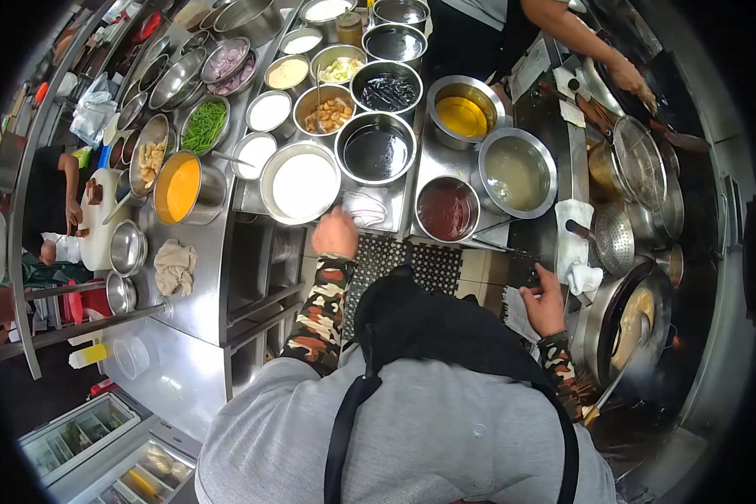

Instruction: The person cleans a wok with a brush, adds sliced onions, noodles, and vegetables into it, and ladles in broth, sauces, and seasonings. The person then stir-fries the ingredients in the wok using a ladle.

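Note:
My left hand [336,233] is at the counter's front edge, just below a large bowl of white powder [301,183] and beside a folded white cloth [364,207]. Its fingers point away from me and are mostly hidden, so whether it holds anything does not show. Lower right, my right hand [544,301] is open, thumb and fingers apart, with nothing visible in it. Near that hand are a white towel [580,277] and the wok [634,323], which holds pale food and a ladle. A pot of red liquid [447,210] stands between the two hands, farther forward.
Bowls of dark liquid [375,149], yellow oil [462,116] and cloudy liquid [517,175] stand ahead. An orange-filled pot [178,189] and crumpled cloth [175,267] are left. Another person's hand [632,80] reaches toward the stove; a second person's arm [69,189] shows far left.

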`<state>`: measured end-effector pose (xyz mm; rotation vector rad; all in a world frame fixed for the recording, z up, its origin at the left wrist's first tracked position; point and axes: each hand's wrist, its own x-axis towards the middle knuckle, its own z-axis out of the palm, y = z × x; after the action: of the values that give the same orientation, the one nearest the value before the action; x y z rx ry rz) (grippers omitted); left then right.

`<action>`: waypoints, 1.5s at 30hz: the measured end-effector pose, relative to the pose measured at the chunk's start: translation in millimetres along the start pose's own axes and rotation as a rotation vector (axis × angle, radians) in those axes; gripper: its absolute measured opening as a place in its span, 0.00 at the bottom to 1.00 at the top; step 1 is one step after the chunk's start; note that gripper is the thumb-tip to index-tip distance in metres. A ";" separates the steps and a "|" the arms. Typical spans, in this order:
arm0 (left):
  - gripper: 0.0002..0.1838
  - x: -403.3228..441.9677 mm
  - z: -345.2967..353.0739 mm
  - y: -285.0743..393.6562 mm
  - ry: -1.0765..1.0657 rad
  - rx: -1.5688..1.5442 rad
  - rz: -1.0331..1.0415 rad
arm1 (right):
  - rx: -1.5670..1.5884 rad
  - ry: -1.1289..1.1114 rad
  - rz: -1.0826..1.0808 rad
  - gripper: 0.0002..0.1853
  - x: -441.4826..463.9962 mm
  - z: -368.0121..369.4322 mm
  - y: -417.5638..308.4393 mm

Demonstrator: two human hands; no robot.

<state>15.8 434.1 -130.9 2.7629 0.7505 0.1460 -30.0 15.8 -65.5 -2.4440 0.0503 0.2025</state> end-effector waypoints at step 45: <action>0.15 72.5 87.1 -4.6 -0.403 0.222 -0.483 | 0.193 0.027 0.359 0.29 -124.6 -30.4 157.9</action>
<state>90.6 454.3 -213.8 2.5751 1.3383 -0.6011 -163.0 -127.4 -122.1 -2.2287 0.4992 0.3066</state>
